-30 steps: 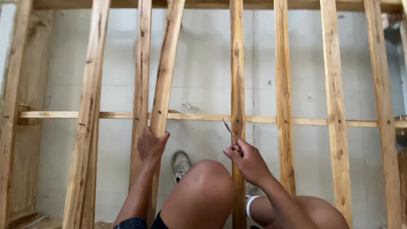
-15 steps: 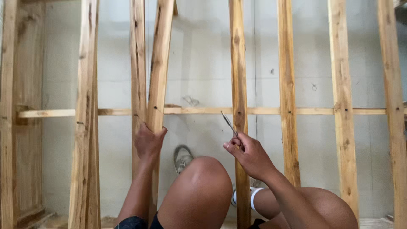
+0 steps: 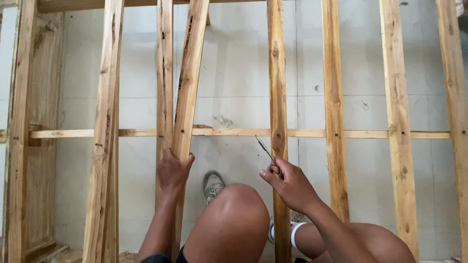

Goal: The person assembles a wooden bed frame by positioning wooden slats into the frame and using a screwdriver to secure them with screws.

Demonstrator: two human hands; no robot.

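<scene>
The left hand [image 3: 173, 170], low and left of centre in the frame, is wrapped tight around a leaning wooden slat [image 3: 187, 97] that tilts from the hand up toward the top middle of the picture. The slat's lower end runs down behind the wrist. Just left of it stands an upright slat [image 3: 165, 73], touching or nearly touching the leaning one at hand height.

The right hand [image 3: 290, 185], low and right of centre, pinches a thin metal nail [image 3: 264, 148] between thumb and fingertips; the nail points up and to the left, its tip just beside the middle upright slat [image 3: 277, 87]. The fingers are closed narrowly on it.

A thin horizontal rail [image 3: 234, 132] crosses the whole frame at mid height, behind the uprights. More upright slats stand at the left edge [image 3: 105, 122] and on the right [image 3: 333, 97]. At the bottom centre a bare knee [image 3: 234, 219] rises, with a grey shoe [image 3: 213, 185] on the pale tiled floor [image 3: 234, 58] just above it
</scene>
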